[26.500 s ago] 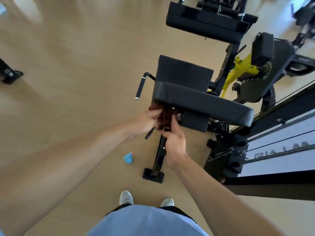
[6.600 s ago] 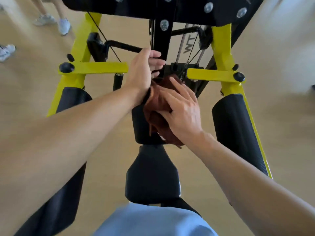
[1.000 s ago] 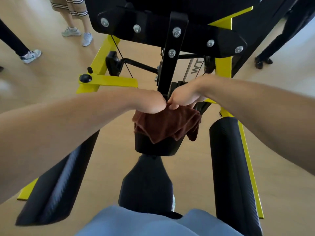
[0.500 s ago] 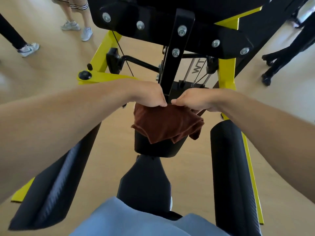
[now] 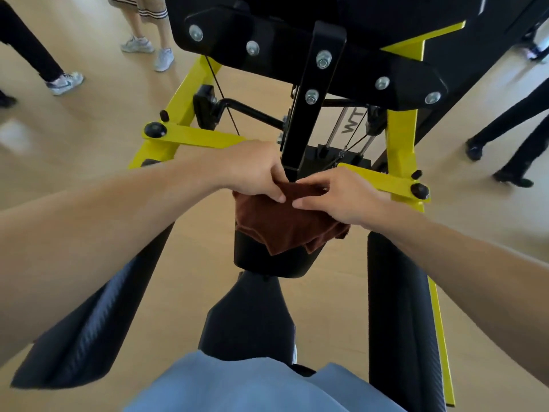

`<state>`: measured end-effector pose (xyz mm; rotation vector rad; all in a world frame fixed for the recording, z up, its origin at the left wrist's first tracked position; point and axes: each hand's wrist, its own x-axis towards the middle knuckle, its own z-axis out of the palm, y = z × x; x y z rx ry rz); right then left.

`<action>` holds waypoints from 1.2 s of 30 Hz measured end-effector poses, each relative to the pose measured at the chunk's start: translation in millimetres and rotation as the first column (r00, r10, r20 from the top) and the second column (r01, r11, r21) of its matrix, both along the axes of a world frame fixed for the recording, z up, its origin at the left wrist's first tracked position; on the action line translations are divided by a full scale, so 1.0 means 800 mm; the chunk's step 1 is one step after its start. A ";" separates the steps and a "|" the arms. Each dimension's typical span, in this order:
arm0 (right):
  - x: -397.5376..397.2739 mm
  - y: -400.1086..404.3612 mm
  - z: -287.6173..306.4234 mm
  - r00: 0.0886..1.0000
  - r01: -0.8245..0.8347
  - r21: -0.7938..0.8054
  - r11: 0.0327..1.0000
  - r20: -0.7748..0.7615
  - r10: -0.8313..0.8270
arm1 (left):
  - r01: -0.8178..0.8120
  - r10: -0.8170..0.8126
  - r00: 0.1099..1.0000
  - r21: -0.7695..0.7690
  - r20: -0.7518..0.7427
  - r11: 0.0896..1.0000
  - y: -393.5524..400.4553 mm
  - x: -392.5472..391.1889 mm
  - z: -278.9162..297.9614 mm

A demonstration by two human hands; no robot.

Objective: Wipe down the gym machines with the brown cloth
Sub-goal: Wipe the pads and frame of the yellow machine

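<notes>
Head view: both hands are working the brown cloth (image 5: 285,224) on the top of the black chest pad (image 5: 267,257) of the yellow-framed machine (image 5: 193,135). The left hand (image 5: 252,171) is gripping the cloth's upper left edge, fingers curled down over it. The right hand (image 5: 341,197) is pinching the upper right edge, thumb and forefinger closed on the fabric. The cloth is bunched under the fingertips and hanging just below them over the pad's face, its corners dangling free.

Step, as I'm reading it: regripping or spreading the cloth on the pad, between wiping passes. The next move is likely calling for flattening it and dragging it down the pad face, then on to the seat (image 5: 246,316) below and the side rollers (image 5: 398,307).

Hard to make out: the fingertips behind the cloth are hidden, so the pad's top edge isn't showing. The black post (image 5: 309,114) just above the fingers is blocking the pad mount. Bystanders' legs (image 5: 148,31) are cut off at the frame edges.
</notes>
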<state>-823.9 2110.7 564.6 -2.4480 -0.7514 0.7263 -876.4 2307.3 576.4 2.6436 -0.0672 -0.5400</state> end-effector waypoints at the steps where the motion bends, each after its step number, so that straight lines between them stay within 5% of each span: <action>1: -0.009 -0.001 -0.007 0.996 0.044 0.060 0.997 0.069 -0.048 | -0.040 0.041 0.997 -0.014 0.059 0.999 0.001 -0.005 -0.011; 6: -0.036 0.002 -0.035 0.961 0.012 0.176 0.984 0.272 -0.060 | -0.206 0.263 0.947 -0.282 0.184 0.937 0.013 -0.042 -0.047; 10: -0.045 0.028 -0.034 0.892 -0.225 -0.072 0.972 0.386 0.235 | -0.311 0.424 0.889 -0.449 0.175 0.838 0.030 -0.089 -0.067; 12: -0.050 0.046 -0.036 0.802 -0.355 -0.188 0.916 0.441 0.402 | -0.393 0.486 0.869 -0.471 0.089 0.789 0.036 -0.108 -0.083; 15: -0.054 0.073 -0.042 0.619 -0.508 -0.309 0.804 0.519 0.590 | -0.485 0.476 0.873 -0.297 -0.108 0.822 0.043 -0.133 -0.105; 19: -0.063 0.111 -0.060 0.337 -0.521 -0.560 0.644 0.558 0.758 | -0.535 0.478 0.828 -0.159 -0.293 0.830 0.048 -0.155 -0.126; 26: -0.130 0.151 -0.118 0.031 -0.276 -0.938 0.211 0.211 0.977 | -0.669 0.651 0.742 -0.131 -0.160 0.732 0.060 -0.169 -0.138; 29: -0.145 0.149 -0.160 -0.011 -0.247 -0.969 0.007 0.010 1.000 | -0.725 0.709 0.688 -0.176 -0.153 0.666 0.060 -0.171 -0.149; 36: -0.155 0.150 -0.237 -0.085 -0.163 -0.980 -0.118 -0.106 0.991 | -0.776 0.743 0.630 -0.209 -0.227 0.595 0.041 -0.174 -0.194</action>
